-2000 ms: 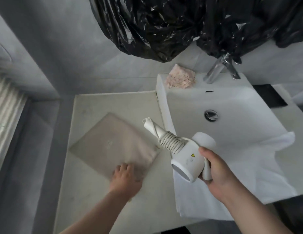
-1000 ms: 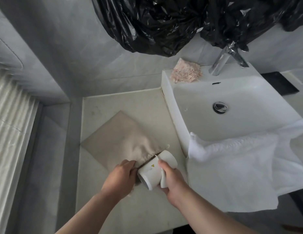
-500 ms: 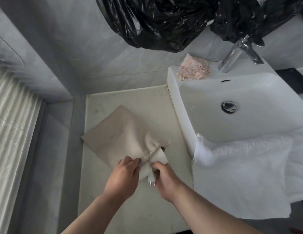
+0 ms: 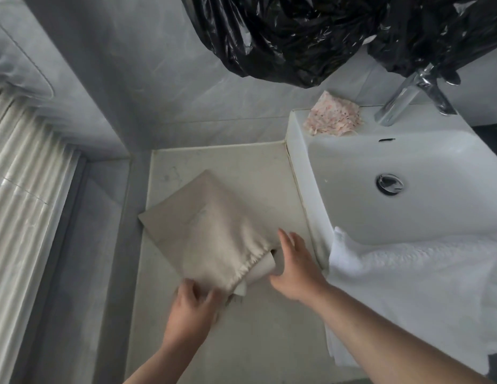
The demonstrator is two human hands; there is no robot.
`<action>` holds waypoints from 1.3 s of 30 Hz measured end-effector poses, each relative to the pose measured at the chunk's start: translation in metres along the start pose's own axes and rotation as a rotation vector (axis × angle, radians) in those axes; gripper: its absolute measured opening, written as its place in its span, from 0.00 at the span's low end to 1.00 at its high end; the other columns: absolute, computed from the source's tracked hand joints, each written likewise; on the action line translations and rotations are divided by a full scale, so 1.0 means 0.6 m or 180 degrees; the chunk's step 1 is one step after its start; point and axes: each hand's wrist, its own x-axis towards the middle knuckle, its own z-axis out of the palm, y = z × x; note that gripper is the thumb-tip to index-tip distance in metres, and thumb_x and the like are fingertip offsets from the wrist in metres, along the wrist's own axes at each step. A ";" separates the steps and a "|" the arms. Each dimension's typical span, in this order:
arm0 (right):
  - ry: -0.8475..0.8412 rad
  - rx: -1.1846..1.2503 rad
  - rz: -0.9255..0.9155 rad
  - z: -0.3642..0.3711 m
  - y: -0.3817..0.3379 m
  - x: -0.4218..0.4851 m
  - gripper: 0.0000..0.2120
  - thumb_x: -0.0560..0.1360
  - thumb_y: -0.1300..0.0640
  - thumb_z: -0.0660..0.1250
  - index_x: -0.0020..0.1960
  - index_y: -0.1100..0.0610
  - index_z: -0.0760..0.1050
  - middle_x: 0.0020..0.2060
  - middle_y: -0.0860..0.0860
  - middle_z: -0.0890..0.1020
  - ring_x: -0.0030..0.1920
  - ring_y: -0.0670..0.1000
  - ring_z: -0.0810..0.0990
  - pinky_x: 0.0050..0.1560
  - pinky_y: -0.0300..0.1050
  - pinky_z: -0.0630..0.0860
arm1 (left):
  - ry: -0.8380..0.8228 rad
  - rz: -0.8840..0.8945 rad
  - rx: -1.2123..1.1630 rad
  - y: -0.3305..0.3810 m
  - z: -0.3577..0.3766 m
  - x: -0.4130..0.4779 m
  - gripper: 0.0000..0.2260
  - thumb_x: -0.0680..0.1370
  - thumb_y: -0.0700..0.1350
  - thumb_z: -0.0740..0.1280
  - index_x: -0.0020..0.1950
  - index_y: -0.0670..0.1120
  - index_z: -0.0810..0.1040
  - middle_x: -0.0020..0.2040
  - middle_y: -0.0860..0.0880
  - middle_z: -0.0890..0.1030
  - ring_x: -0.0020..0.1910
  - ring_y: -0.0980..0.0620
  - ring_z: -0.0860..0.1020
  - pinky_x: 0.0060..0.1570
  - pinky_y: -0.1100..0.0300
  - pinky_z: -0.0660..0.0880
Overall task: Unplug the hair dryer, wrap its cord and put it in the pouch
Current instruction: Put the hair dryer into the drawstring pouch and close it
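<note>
Beige drawstring fabric pouch (image 4: 214, 231), desk's left half, mouth facing near-right: white plastic hair dryer (image 4: 260, 271) protrudes just left of spread, empty right hand (image 4: 294, 264); left hand (image 4: 194, 306) fingers pinch the hem.

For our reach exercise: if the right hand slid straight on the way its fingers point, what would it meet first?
Probably the pouch: the right hand, open, points up-left past the dryer end. Depth is unclear.

the pouch (image 4: 211, 231) is matt beige cloth, the hair dryer (image 4: 262, 268) smooth white plastic; the surface (image 4: 241, 162) looks like pale matt stone, the sink (image 4: 352, 167) glossy white ceramic, the tap (image 4: 400, 101) shiny metal, the towel (image 4: 408, 286) nubby white cloth, the bag (image 4: 297, 31) glossy black plastic
</note>
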 end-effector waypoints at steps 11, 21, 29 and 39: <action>-0.0457 0.0408 -0.0086 0.023 -0.013 0.043 0.19 0.68 0.45 0.73 0.51 0.53 0.70 0.48 0.50 0.82 0.50 0.54 0.80 0.46 0.46 0.75 | -0.1154 -0.0526 -0.1470 0.025 -0.012 0.055 0.08 0.78 0.48 0.70 0.51 0.44 0.78 0.37 0.47 0.83 0.27 0.56 0.78 0.33 0.61 0.74; -0.0195 0.0495 0.0545 0.045 0.007 -0.001 0.10 0.67 0.52 0.67 0.35 0.53 0.67 0.33 0.49 0.77 0.36 0.54 0.75 0.32 0.45 0.66 | -0.0817 -0.0489 -0.1061 -0.001 -0.020 0.074 0.09 0.72 0.37 0.72 0.52 0.38 0.80 0.36 0.45 0.80 0.32 0.49 0.75 0.31 0.61 0.70; -0.0283 0.2139 0.1071 0.030 0.014 0.043 0.20 0.62 0.34 0.67 0.37 0.50 0.71 0.33 0.48 0.75 0.39 0.53 0.75 0.40 0.48 0.71 | -0.0930 -0.0745 -0.1350 0.030 -0.031 0.091 0.14 0.73 0.52 0.73 0.44 0.40 0.81 0.25 0.49 0.76 0.22 0.51 0.71 0.24 0.64 0.63; -0.0671 0.2738 0.1543 0.072 -0.010 0.043 0.18 0.73 0.41 0.68 0.42 0.57 0.76 0.24 0.51 0.66 0.21 0.49 0.62 0.23 0.37 0.54 | -0.0950 -0.0556 -0.0932 0.047 -0.004 0.091 0.12 0.77 0.51 0.71 0.40 0.44 0.78 0.30 0.48 0.74 0.25 0.51 0.66 0.25 0.65 0.59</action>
